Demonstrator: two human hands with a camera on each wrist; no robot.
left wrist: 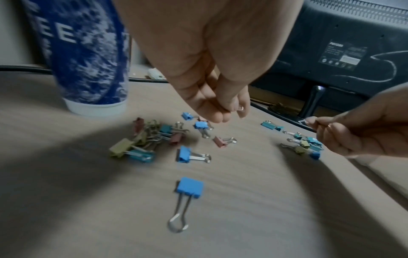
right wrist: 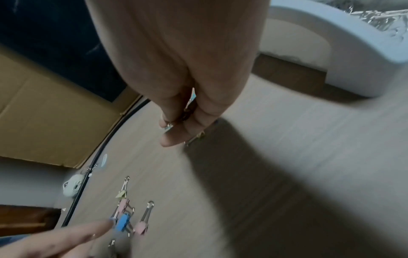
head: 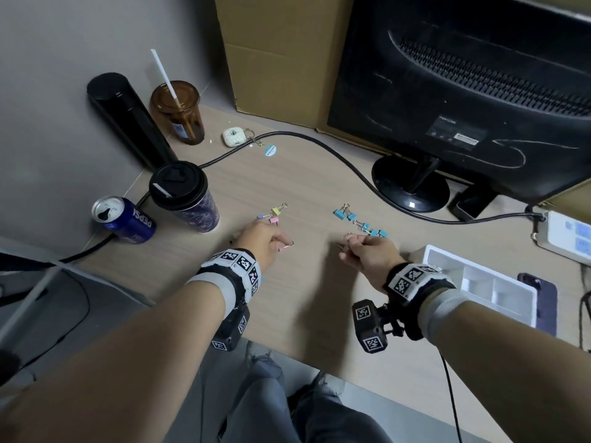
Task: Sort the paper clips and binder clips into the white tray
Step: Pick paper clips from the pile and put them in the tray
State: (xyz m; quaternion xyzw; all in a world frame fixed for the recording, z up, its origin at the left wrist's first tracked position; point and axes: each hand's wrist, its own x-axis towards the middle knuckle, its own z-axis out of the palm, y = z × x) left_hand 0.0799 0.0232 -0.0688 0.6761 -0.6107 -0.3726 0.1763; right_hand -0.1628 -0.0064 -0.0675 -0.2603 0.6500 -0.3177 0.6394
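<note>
Small binder clips lie loose on the wooden desk. A yellow, pink and blue group [head: 274,214] sits just beyond my left hand [head: 271,239], and a teal group [head: 363,223] just beyond my right hand [head: 355,244]. The left hand's fingers [left wrist: 218,111] are curled and pinch the wire handle of a binder clip; its colour is unclear. Under that wrist lies a blue clip [left wrist: 189,187]. The right hand [right wrist: 181,120] grips binder clips between curled fingers, mostly hidden. The white tray [head: 476,282], with compartments, stands right of the right wrist; its side [right wrist: 331,34] shows in the right wrist view.
A lidded coffee cup [head: 184,199] and a Pepsi can [head: 124,220] stand left of the clips. A black cable [head: 319,148] crosses the desk. A monitor [head: 463,91] on its round stand [head: 411,183] is behind. A phone [head: 540,302] lies beside the tray, a power strip [head: 566,235] beyond.
</note>
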